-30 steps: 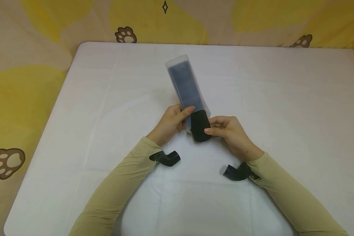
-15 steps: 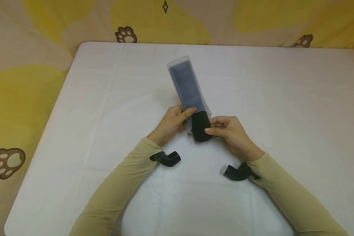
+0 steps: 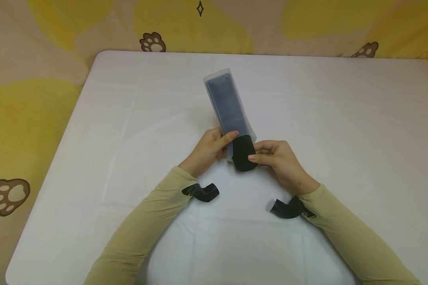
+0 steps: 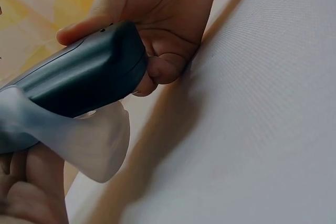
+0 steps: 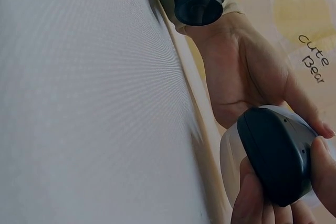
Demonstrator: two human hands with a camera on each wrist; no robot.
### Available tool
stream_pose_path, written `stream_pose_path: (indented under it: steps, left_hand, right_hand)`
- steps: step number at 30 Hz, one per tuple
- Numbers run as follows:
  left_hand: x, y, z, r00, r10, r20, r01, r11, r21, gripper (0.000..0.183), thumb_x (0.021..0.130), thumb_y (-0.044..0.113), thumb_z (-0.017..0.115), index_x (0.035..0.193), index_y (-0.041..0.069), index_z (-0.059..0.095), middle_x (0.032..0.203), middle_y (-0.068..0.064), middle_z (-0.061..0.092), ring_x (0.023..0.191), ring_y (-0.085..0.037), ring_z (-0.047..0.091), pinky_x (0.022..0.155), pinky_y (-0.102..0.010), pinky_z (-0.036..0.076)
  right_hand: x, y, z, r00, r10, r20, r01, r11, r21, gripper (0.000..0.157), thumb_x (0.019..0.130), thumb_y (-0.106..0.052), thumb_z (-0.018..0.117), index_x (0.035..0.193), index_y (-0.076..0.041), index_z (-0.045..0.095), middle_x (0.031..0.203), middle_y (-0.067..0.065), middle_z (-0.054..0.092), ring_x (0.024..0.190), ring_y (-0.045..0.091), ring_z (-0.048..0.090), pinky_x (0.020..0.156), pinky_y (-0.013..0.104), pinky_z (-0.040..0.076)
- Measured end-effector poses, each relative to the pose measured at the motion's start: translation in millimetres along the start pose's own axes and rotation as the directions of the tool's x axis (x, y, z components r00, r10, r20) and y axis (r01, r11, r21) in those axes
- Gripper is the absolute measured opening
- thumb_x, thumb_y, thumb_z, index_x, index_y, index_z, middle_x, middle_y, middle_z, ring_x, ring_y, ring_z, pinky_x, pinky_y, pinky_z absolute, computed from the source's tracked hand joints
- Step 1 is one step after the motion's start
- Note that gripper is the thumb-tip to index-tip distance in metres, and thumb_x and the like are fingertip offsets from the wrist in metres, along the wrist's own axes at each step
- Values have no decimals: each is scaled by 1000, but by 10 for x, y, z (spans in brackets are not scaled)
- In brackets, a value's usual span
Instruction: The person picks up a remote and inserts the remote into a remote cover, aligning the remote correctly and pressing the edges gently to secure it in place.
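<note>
A long black remote control (image 3: 244, 153) sits partly inside a clear, soft remote cover (image 3: 228, 103), its near end bare. My left hand (image 3: 208, 148) holds the covered part from the left, thumb on top and fingers underneath. From the right, my right hand (image 3: 279, 162) pinches the bare end between thumb and fingers. The left wrist view shows the cover's loose mouth (image 4: 102, 140) flaring below the remote's body (image 4: 100, 69). Seen from the right wrist, the rounded black end (image 5: 275, 156) faces the camera, with right-hand fingers beneath it and the thumb at its side.
A white table (image 3: 128, 118) lies beneath both hands. Behind and left of it hangs a yellow, paw-printed cloth (image 3: 217, 23). Black wrist cameras protrude from the left cuff (image 3: 205, 192) and right cuff (image 3: 287, 208), below the hands.
My left hand and the cover have shifted slightly down and to the right. The black end in my right hand stays nearly in place, and a little less of it shows.
</note>
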State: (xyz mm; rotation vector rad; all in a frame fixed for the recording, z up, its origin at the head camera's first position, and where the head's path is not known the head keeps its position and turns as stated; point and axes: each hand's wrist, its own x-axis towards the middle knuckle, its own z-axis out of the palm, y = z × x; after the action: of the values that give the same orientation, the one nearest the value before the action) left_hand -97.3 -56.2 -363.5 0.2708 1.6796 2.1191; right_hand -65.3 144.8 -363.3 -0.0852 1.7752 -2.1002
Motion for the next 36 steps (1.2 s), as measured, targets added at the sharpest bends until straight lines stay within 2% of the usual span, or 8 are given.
stream_pose_path:
  steps: [2,4,8,12,14,21,29,36]
  left_hand:
    - [1,-11,-4,1000,5,0,-5,1000,4,62,63,62,69,84,4,59,50,7,30,45,-7,25,44,-21,20]
    - [-1,-14,-1,1000,11,2,-11,1000,5,65,65,61,69,87,1,60,51,8,37,47,-6,29,44,-20,23]
    - [-7,-13,10,1000,13,23,-12,999,-44,64,78,49,67,103,-9,58,69,6,61,61,-5,52,56,-16,42]
    - [-9,17,6,1000,-15,22,16,999,-36,46,93,33,59,110,-11,55,78,3,65,70,-7,57,65,-18,47]
    - [-9,40,-5,999,-30,13,31,999,-18,37,97,26,55,110,-9,56,78,2,64,70,-8,57,64,-19,46]
    - [2,98,-46,997,-71,-30,70,997,-46,27,100,11,45,113,-11,54,81,2,66,73,-9,60,68,-21,49]
    - [9,119,-83,997,-42,-65,34,992,-120,25,100,9,44,114,-11,52,87,0,65,81,-9,61,72,-22,50]
    - [9,66,-75,999,-47,-21,43,983,-181,19,100,12,47,106,-4,55,81,2,64,73,-7,57,67,-18,47]
  right_hand:
    - [2,2,3,1000,0,-2,0,1000,0,22,80,12,63,90,-6,70,84,4,71,78,14,67,70,26,55]
    - [4,4,6,1000,-4,-5,4,1000,-3,22,80,12,63,89,-7,70,83,4,71,78,14,67,70,26,55]
    - [5,4,10,1000,-7,-11,7,1000,-9,22,80,12,63,89,-8,71,84,4,71,79,14,67,70,26,55]
    - [10,0,8,1000,5,-10,-5,1000,-6,21,81,10,64,90,-7,71,84,4,71,80,14,67,72,27,55]
    - [15,-1,5,1000,15,-1,-15,1000,-6,19,82,9,64,91,-7,70,85,4,71,81,14,67,73,27,55]
    - [28,-8,4,997,50,52,-49,999,-23,19,84,5,64,103,2,64,91,7,71,87,18,67,78,27,53]
    - [30,6,3,996,38,81,-37,999,-15,23,82,7,66,104,8,61,93,10,69,86,21,67,80,36,54]
    - [21,17,2,999,14,46,-14,1000,-10,21,80,11,66,101,6,65,86,9,70,81,20,67,77,33,55]
